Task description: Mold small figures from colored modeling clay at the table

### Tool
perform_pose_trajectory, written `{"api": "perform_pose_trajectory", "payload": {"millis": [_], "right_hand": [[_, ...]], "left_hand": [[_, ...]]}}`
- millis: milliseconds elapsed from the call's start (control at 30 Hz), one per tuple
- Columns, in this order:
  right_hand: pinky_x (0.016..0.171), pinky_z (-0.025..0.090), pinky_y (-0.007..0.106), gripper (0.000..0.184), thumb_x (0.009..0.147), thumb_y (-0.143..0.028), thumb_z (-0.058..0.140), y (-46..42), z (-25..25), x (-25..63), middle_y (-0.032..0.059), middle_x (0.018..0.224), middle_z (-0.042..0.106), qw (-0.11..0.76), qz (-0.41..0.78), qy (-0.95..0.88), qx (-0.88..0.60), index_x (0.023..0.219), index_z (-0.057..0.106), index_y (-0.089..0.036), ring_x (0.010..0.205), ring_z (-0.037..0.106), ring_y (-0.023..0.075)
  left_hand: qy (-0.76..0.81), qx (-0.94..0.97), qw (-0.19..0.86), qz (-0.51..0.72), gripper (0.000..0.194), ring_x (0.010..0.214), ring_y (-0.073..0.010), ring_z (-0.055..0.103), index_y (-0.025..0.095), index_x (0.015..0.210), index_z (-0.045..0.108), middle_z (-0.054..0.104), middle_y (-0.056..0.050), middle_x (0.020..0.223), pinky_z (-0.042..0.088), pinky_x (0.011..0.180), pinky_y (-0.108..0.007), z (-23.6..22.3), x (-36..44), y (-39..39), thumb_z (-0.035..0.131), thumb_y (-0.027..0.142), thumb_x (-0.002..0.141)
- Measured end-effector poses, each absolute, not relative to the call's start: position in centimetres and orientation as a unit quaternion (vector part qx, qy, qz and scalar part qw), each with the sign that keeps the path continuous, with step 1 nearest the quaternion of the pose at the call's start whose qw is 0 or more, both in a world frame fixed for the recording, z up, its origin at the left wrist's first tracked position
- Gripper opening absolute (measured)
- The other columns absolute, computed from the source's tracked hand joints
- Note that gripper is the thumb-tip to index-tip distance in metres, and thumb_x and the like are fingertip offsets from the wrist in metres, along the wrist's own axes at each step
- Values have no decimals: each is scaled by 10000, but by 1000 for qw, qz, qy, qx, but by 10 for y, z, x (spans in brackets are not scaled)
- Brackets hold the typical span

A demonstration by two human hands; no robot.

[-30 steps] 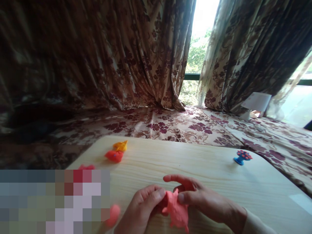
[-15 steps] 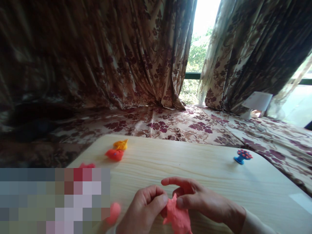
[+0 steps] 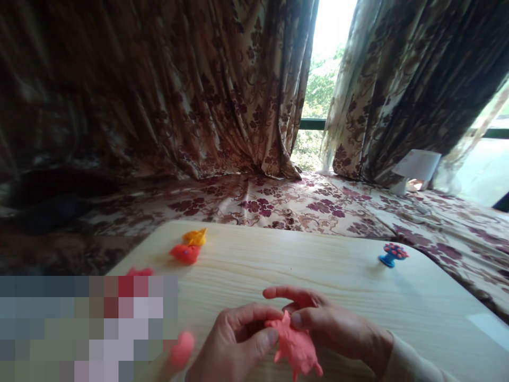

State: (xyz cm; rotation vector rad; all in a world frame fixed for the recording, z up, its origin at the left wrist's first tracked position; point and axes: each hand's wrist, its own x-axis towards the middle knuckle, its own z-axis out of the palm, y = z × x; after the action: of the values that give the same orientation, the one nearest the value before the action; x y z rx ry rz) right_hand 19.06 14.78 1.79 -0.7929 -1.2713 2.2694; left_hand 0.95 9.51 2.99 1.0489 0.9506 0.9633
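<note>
A pink modelling clay figure (image 3: 299, 347) with small pointed bits sticking out of its body is held between both hands, low over the table. My left hand (image 3: 242, 342) pinches its upper left part between thumb and forefinger. From the right, my right hand (image 3: 338, 321) grips its upper edge with the thumb on top; the forefinger stretches out to the left, and the other fingers are partly hidden behind the clay. A rounded lump of pink clay (image 3: 182, 349) lies left of my left hand.
On the pale wooden table (image 3: 246, 254), a red clay piece (image 3: 185, 254) and a yellow one (image 3: 194, 236) sit at the back left. A blue clay piece with red dots (image 3: 393, 254) stands at the right. A white lamp (image 3: 417, 164) is beyond. The lower left is pixelated.
The pink clay figure has tilted and shifted slightly right, showing more of its lower points. My left thumb and forefinger have moved a little on its upper part.
</note>
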Motion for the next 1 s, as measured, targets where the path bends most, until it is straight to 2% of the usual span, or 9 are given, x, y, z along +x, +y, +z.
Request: {"api": "perform_pose_trajectory", "payload": {"millis": [100,200,333,433,533,633,767,900,1000], "right_hand": [[429,387,170,525,663,-200,613,147,16,190,-2,705,606,211,824,-454,-267,1177,508,-181,511,569,106],[414,387,167,512,683,-228,628,145,14,190,-9,708,587,219,832,-444,-249,1180,508,-192,494,563,97],[479,432,197,500,689,-231,649,144,13,190,-4,749,600,223,838,-434,-243,1171,522,-199,567,604,119],[566,474,250,504,711,-238,636,144,13,190,20,798,634,227,840,-430,-241,1196,506,-194,652,635,155],[682,485,308,490,733,-232,623,144,14,190,36,871,653,237,841,-422,-241,1206,499,-201,756,643,175],[700,482,330,485,733,-225,623,144,15,190,22,841,654,235,843,-419,-241,1203,503,-205,709,643,165],[670,461,271,503,724,-215,629,144,15,191,15,792,651,236,838,-422,-252,1209,499,-185,719,641,159],[652,434,218,492,721,-206,635,144,16,191,16,822,659,233,831,-429,-267,1195,507,-176,684,618,114],[649,430,220,492,728,-222,638,144,17,192,20,838,654,233,834,-429,-258,1200,504,-178,731,623,131]], "left_hand": [[430,473,642,425,207,782,-191,618,169,811,720,717,-59,817,453,734,-280,31,10,95,702,302,653],[448,479,629,418,151,731,-183,617,168,732,727,714,-45,737,452,696,-268,34,10,93,697,293,653],[470,484,606,421,154,686,-176,604,163,673,721,696,-33,663,448,660,-254,35,10,92,695,312,648],[481,475,592,439,209,718,-186,606,173,750,724,703,-39,703,452,690,-260,36,10,91,684,356,656],[495,466,553,482,259,757,-193,605,198,814,711,700,-35,739,450,723,-266,37,10,90,600,413,723],[503,519,500,477,223,781,-193,589,195,749,692,671,-31,751,438,748,-261,38,10,90,553,369,752],[514,579,433,462,101,759,-182,570,193,659,645,618,-23,721,430,775,-264,36,13,90,584,254,711],[510,604,386,476,132,720,-180,567,205,633,636,606,-25,687,443,724,-263,30,15,90,578,260,738],[505,608,370,488,139,708,-178,575,213,644,657,613,-25,679,448,699,-254,27,14,90,587,276,746]]}}
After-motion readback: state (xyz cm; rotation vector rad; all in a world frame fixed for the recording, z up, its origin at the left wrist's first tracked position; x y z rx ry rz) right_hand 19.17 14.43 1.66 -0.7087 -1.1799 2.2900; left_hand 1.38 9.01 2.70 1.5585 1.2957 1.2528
